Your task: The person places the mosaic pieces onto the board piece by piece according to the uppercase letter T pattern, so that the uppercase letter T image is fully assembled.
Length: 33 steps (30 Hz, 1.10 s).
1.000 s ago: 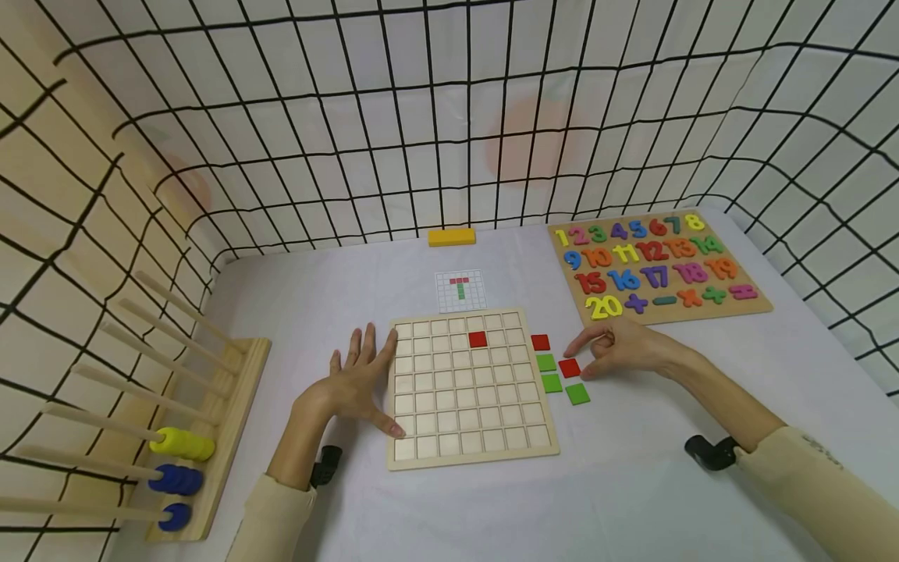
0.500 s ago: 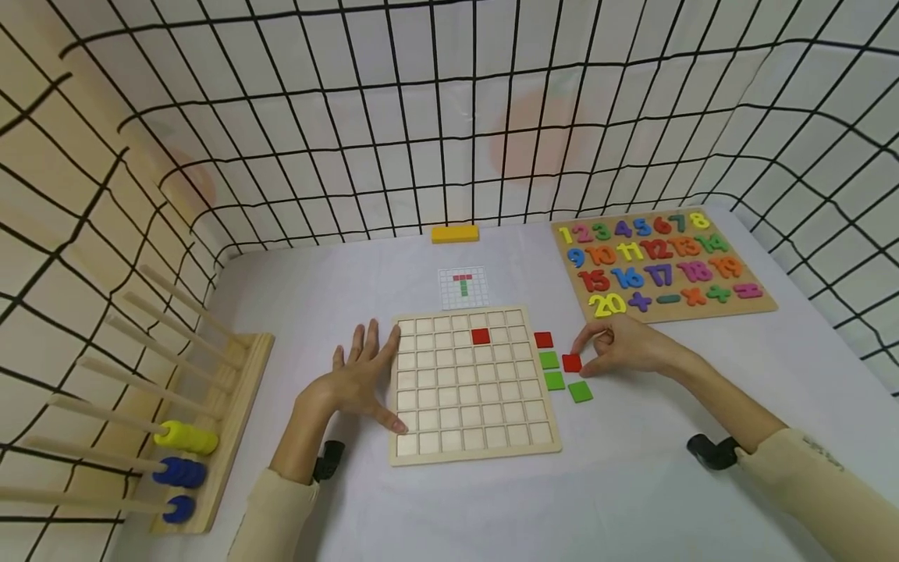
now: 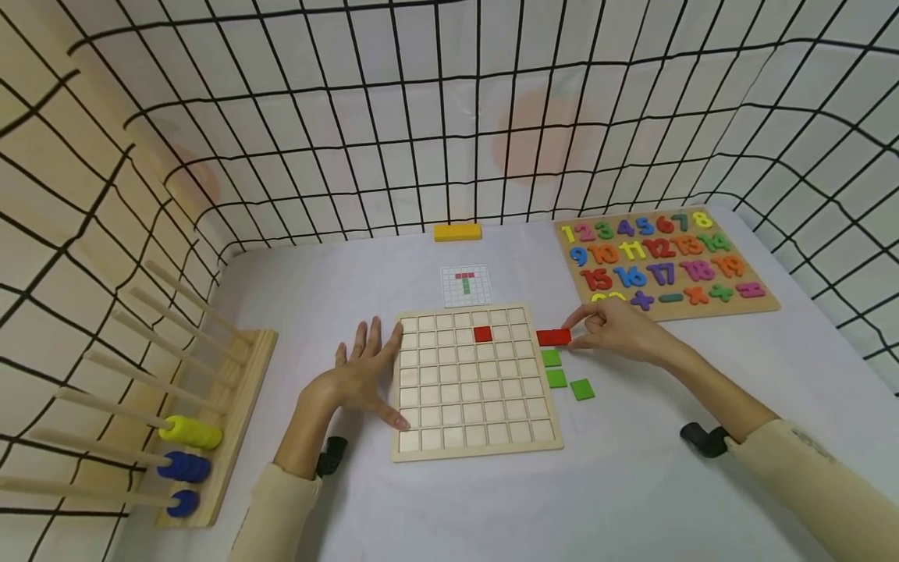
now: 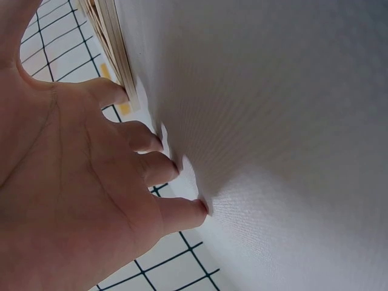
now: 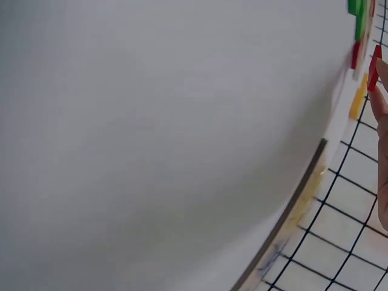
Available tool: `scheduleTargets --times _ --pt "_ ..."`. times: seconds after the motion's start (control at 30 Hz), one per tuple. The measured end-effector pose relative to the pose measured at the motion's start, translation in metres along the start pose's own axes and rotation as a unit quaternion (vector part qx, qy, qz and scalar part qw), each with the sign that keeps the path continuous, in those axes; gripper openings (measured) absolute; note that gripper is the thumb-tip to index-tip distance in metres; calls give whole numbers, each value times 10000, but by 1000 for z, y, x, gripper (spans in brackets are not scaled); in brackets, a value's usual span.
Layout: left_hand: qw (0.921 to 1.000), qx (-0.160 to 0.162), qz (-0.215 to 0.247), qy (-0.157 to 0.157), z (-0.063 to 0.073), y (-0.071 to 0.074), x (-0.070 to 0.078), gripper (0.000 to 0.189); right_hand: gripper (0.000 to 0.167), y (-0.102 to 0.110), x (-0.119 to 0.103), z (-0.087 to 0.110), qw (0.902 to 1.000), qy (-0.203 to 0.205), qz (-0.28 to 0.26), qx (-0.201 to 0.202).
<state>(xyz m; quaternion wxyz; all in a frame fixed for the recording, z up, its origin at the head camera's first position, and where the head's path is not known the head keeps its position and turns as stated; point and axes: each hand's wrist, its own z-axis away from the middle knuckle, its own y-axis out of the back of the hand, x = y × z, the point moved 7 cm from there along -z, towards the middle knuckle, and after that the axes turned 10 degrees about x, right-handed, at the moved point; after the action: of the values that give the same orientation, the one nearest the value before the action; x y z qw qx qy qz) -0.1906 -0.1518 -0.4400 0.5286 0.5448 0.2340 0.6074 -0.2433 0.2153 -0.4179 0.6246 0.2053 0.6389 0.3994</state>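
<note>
My right hand [image 3: 621,332] pinches a red square tile [image 5: 374,68] between thumb and index finger, above the table in the right wrist view. From the head camera that tile overlaps a second red tile [image 3: 545,338] beside the board's right edge. The wooden grid board [image 3: 477,454] has one red tile [image 3: 482,334] in its second row from the top. Fingers spread, my left hand [image 3: 358,382] lies along the board's left side, thumb tip on the frame near the lower left corner. In the left wrist view its fingertips [image 4: 203,209] touch the white cloth.
Several green tiles [image 3: 556,378] lie right of the board. Behind it are a pattern card [image 3: 467,286] with a red and green T and a yellow block [image 3: 457,232]. A number puzzle [image 3: 674,265] lies at the back right, a pegged counting rack [image 3: 242,421] at left. Black netting surrounds the table.
The right hand has picked up the nearer red tile and moved it up and slightly left, toward the other loose red tile. The left hand has kept its place against the board.
</note>
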Motion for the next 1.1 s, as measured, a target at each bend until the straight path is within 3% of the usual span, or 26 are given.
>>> scheduleTargets --times 0.4,0.67,1.1 --pt "10000 -9 19 -46 0 -1 0 153 32 -44 -62 -34 9969 -77 -637 -447" --pt "10000 -18 -8 -18 -2 -1 1 153 29 -68 -88 -47 9930 84 -1048 -530" --pt "10000 39 78 34 -2 -3 -6 158 26 -87 -112 -58 9965 157 -725 -392"
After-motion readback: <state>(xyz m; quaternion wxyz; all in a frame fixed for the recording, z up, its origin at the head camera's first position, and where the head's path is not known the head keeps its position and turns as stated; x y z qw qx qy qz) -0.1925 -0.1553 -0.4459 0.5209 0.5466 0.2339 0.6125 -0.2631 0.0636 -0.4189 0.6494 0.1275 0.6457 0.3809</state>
